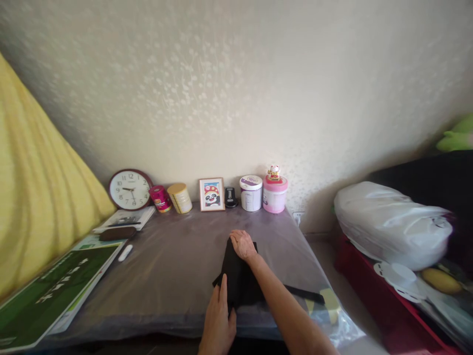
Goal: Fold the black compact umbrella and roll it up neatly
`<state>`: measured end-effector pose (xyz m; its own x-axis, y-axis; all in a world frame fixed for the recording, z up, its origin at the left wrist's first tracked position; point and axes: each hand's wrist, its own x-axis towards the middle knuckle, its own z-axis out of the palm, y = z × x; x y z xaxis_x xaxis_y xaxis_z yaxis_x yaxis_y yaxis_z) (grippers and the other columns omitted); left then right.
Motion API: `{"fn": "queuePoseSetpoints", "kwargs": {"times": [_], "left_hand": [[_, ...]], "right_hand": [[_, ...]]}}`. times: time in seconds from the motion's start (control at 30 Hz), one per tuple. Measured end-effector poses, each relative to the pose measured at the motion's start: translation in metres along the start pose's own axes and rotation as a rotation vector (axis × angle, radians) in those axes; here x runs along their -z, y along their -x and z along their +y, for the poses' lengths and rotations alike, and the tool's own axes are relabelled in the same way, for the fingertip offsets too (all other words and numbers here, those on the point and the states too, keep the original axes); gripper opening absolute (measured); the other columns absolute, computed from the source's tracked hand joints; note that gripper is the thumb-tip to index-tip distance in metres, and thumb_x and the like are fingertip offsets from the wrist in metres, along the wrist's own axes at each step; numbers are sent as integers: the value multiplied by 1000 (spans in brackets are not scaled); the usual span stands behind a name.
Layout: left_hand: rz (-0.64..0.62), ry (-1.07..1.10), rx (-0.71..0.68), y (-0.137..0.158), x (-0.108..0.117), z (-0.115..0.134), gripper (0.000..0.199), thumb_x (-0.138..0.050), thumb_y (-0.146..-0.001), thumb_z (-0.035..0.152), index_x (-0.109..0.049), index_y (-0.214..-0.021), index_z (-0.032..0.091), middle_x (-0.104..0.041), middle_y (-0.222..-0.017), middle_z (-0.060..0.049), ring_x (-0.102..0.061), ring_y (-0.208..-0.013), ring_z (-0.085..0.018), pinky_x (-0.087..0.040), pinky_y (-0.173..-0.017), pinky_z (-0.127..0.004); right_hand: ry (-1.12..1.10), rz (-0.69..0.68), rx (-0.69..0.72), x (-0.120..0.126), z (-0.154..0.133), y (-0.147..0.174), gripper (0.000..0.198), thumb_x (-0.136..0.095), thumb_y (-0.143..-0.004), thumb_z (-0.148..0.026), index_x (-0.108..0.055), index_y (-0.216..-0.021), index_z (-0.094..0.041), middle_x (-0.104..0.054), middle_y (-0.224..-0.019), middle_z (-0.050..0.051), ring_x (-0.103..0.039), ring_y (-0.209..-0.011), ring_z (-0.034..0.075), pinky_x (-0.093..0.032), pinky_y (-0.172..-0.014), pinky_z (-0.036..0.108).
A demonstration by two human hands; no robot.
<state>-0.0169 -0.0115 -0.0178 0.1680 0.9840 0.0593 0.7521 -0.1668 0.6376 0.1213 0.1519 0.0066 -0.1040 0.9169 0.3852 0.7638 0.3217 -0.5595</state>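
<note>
A folded piece of black cloth [236, 281] lies near the front of the table, with a long black strap [305, 294] stretching out from it to the right. My left hand [219, 315] is at its near left edge, thumb and fingers closed around the fabric there. At the far end of the cloth rests my right hand [243, 244], palm down, its fingers lying flat over the top left corner. The thumb of that hand is hidden, and my right forearm covers part of the cloth.
A plastic-covered table [166, 276] carries a clock [130, 190], a picture frame [212, 194], a stapler [231, 197] and several tubs along the wall. Green-covered books [62, 283] lie left, near a white marker-like object [125, 253]. Right stands a red box [369, 291] with a white bag [391, 222].
</note>
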Motion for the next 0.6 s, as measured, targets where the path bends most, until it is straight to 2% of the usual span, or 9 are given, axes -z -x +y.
{"fn": "queuePoseSetpoints", "kwargs": {"times": [0.1,0.17,0.23,0.3,0.37,0.43,0.6], "left_hand": [[17,6,1,0,0,2,72,-36,-72,12,-12,-140,9,-35,-139,-15,-34,-129,-21,-29,-104,-34],[29,18,0,0,1,3,72,-36,-72,12,-12,-140,10,-36,-138,-14,-35,-128,-22,-31,-103,-34],[35,20,-4,0,2,4,72,-36,-72,12,-13,-140,10,-38,-136,-15,-38,-126,-23,-32,-102,-36],[28,18,-7,0,3,5,71,-36,-72,12,-13,-140,9,-40,-133,-17,-41,-123,-24,-34,-101,-37],[29,31,-14,-1,4,5,71,-37,-72,13,-13,-140,10,-41,-132,-17,-42,-123,-24,-35,-100,-36],[36,55,-20,-1,5,6,72,-37,-72,12,-13,-140,10,-39,-133,-16,-41,-123,-23,-36,-99,-36],[15,89,4,-1,8,5,71,-38,-73,13,-12,-140,11,-36,-135,-16,-41,-123,-23,-35,-100,-35]], "right_hand": [[5,82,-164,15,11,4,29,-44,-87,-25,-59,-110,-17,-61,-115,11,-52,-110,20,-34,-98,34],[2,128,-297,29,22,14,32,-39,-88,-25,-57,-112,-13,-60,-115,15,-52,-110,22,-35,-97,37],[-24,129,-420,41,33,27,32,-38,-88,-26,-59,-107,-11,-63,-106,16,-57,-103,23,-40,-91,37],[-77,86,-512,48,38,41,30,-42,-86,-29,-61,-102,-11,-67,-93,13,-63,-87,21,-48,-77,32],[-148,24,-567,51,36,50,29,-48,-83,-31,-62,-101,-13,-68,-84,8,-64,-70,17,-49,-60,25],[-221,-33,-591,50,29,55,30,-52,-81,-33,-61,-102,-15,-67,-79,4,-61,-59,13,-46,-47,21],[-333,-114,-599,46,7,50,22,-60,-71,-20,-63,-92,-16,-63,-70,-1,-55,-55,10,-41,-40,16]]}}
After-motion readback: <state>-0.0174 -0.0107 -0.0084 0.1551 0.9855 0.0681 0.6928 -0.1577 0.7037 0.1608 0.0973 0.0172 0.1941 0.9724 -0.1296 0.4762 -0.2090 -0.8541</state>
